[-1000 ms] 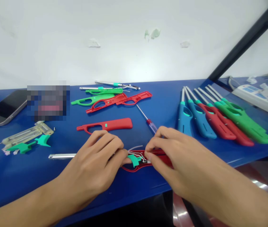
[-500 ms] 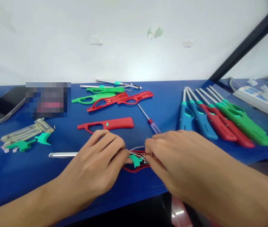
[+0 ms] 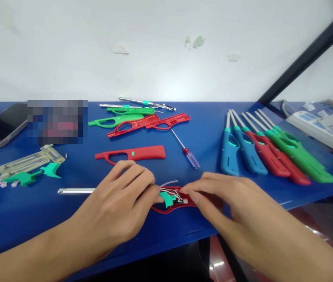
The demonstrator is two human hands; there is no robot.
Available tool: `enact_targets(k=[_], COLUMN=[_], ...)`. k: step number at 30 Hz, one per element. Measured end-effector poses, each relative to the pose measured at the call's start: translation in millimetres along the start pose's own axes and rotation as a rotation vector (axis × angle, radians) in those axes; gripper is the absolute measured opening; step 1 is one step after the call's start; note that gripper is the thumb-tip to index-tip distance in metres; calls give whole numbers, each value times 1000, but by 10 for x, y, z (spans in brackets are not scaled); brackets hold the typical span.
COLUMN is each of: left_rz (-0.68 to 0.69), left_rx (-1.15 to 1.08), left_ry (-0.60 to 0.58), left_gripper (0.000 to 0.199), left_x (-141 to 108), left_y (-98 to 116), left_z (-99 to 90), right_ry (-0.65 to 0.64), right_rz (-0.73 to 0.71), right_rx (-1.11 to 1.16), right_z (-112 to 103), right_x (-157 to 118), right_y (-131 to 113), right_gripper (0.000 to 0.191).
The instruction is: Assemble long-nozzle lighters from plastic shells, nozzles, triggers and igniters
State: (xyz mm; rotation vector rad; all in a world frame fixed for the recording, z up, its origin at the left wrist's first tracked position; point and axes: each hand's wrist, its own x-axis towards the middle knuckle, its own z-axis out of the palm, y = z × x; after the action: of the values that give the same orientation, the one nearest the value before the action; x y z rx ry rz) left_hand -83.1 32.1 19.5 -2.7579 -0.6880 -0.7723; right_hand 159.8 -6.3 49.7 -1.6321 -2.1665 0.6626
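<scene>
My left hand (image 3: pixel 125 203) is closed over the front of an opened red lighter shell half (image 3: pixel 166 211). Its thumb and finger are at a green trigger (image 3: pixel 168 199) lying in the shell, and the palm hides part of the assembly. A metal lighter tube (image 3: pixel 75 191) sticks out to the left from under this hand. White wires (image 3: pixel 170 191) and a small igniter piece (image 3: pixel 184 201) show inside the shell. My right hand (image 3: pixel 233 203) lies over the shell's handle end, thumb and index finger slightly apart, with no part visible between them.
A red shell half (image 3: pixel 150 153) and a screwdriver (image 3: pixel 191 157) lie behind my hands. Several loose shells and tubes are farther back. Assembled lighters (image 3: pixel 260 150) lie at right, clear fuel tanks (image 3: pixel 25 163), green triggers (image 3: pixel 26 178) and a phone (image 3: pixel 3 125) at left.
My right hand has drawn back rightward from the wires and its fingers have loosened, uncovering the igniter piece. My left hand keeps its hold. The view has shifted slightly.
</scene>
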Motion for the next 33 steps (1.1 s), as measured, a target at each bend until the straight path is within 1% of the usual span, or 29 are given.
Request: enact_targets(k=[3, 5, 6, 8, 9, 11, 13, 14, 15, 19, 22, 24, 26, 28, 30, 31, 33], left_rz=[1, -2, 3, 4, 4, -1, -4, 1, 3, 1, -4, 1, 2, -4, -9, -10, -5], left_rx=[8, 7, 6, 1, 1, 1, 5, 9, 12, -3, 0, 3, -1, -11, -17, -18, -18], left_ry=[-2, 9, 12, 25, 32, 57, 70, 62, 61, 49, 60, 66, 69, 69, 75, 77, 77], left_gripper=[23, 24, 24, 26, 28, 30, 31, 30, 30, 28, 28, 28, 28, 27, 27, 28, 28], left_x=[-5, -3, -2, -5, -8, -17, -24, -25, -25, -27, -38, -45, -47, -43, -37, -34, -29], left_y=[4, 3, 3, 3, 4, 9, 14, 17, 18, 17, 15, 16, 17, 17, 14, 13, 10], left_z=[-4, 4, 11, 30, 41, 59, 69, 71, 71, 70, 76, 78, 77, 75, 74, 75, 77], right_ry=[-9, -36, -60, -132, -183, -316, -463, -510, -531, -481, -505, -498, -426, -310, -196, -160, -114], right_rz=[51, 99, 146, 294, 374, 478, 485, 475, 464, 431, 412, 403, 375, 304, 196, 135, 24], right_rx=[77, 170, 238, 410, 509, 704, 886, 958, 1013, 1094, 1090, 1031, 878, 648, 421, 337, 235], right_z=[2, -8, -18, -48, -67, -104, -132, -139, -143, -142, -138, -123, -88, -35, 22, 46, 80], right_x=[-5, -34, -57, -110, -132, -153, -138, -122, -105, -60, -60, -70, -87, -111, -137, -149, -165], right_y=[-33, -28, -19, 4, 18, 52, 91, 112, 131, 191, 213, 212, 199, 180, 168, 168, 177], right_gripper=[31, 35, 37, 44, 50, 62, 67, 67, 65, 57, 53, 52, 50, 45, 38, 36, 36])
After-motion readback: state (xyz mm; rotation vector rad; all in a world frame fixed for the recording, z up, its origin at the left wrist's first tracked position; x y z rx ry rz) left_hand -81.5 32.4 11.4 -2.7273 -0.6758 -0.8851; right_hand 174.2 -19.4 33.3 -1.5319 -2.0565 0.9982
